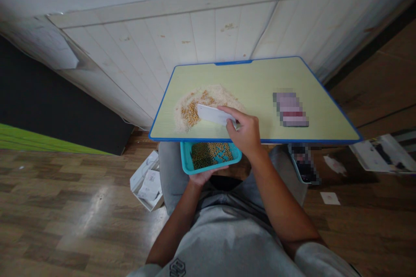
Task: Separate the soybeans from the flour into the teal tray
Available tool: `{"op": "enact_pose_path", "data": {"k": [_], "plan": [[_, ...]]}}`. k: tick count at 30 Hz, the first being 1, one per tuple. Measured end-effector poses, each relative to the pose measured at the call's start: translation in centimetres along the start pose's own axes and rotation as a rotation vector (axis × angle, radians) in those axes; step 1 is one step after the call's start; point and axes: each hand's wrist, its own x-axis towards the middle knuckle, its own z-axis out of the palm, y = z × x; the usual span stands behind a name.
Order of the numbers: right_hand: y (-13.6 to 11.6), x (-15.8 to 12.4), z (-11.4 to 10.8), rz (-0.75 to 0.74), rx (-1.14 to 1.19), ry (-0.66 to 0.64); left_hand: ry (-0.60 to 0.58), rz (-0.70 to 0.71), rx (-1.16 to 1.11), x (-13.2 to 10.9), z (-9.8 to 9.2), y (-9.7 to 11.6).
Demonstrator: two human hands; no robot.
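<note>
Leftmost, we see an open white box point(143, 168) on the floor. Next, tan beans point(190, 114) lie among pale grains point(224, 92) on the table point(266, 78). Below its near edge, our left hand point(200, 177) bears the teal tray point(208, 169) from underneath; most fingers are hidden, so we cannot tell how they are spread. The tray, with dark and tan beans inside, looks light and stiff, best held under its base and level, as loose beans roll. Further right, our right hand point(245, 134) pinches the white card point(211, 114) by its right end, over the table. The card seems light, fairly stiff, perhaps slick; that end suits a grip. Beyond lies a blurred item point(290, 110) we cannot name.
</note>
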Motion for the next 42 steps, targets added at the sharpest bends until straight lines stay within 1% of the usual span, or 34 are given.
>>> {"op": "enact_pose_path", "data": {"k": [7, 18, 27, 36, 42], "plan": [[-0.03, 0.04, 0.00, 0.011, -0.012, -0.010, 0.000, 0.001, 0.046, 0.00, 0.15, -0.01], [0.19, -0.02, 0.08, 0.005, -0.014, 0.004, 0.021, 0.002, -0.003, 0.03, 0.39, -0.01], [0.02, 0.06, 0.04, 0.020, -0.018, 0.001, 0.017, -0.003, 0.003, 0.06, 0.36, 0.05], [0.27, -0.02, 0.21, -0.008, 0.006, 0.020, 0.061, 0.010, -0.041, 0.00, 0.62, -0.02], [0.31, -0.04, 0.26, -0.007, -0.003, 0.026, 0.024, -0.010, -0.047, 0.10, 0.26, 0.05]]}}
